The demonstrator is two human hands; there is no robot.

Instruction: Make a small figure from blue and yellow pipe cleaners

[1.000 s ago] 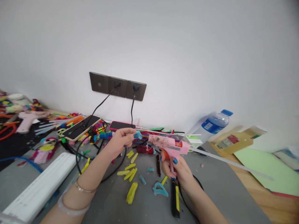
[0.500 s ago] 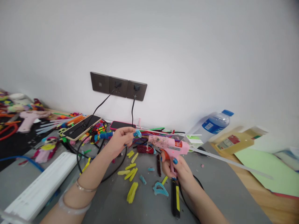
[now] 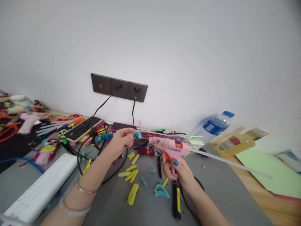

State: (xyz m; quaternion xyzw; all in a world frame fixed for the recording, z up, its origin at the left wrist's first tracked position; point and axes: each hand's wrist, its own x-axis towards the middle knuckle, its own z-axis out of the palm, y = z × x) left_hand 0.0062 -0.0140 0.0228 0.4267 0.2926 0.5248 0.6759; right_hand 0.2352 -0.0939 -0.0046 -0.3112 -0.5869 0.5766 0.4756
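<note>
My left hand [image 3: 124,140] pinches a small light-blue fuzzy piece [image 3: 138,134], perhaps cut pipe cleaner, between thumb and finger. My right hand [image 3: 176,168] is wrapped round the handle of a pink hot glue gun [image 3: 168,145], with a finger at its orange trigger. The gun's nozzle points left, close to the blue piece; whether they touch I cannot tell. A long clear glue stick [image 3: 231,162] sticks out of its back. On the mat below lie several yellow fuzzy pieces [image 3: 133,194], a light-blue loop [image 3: 161,191] and a black-and-yellow tool handle [image 3: 176,201].
A white box-like strip [image 3: 39,190] lies at left, near black cables and a phone [image 3: 82,129]. Another pink glue gun [image 3: 28,122] rests among craft scraps at far left. At right are a blue-labelled bottle [image 3: 217,123], a yellow-liquid bottle [image 3: 237,142] and green paper [image 3: 270,171].
Almost nothing differs. Both hands hold the same things in nearly the same places; the glue gun has shifted very slightly left in view.
</note>
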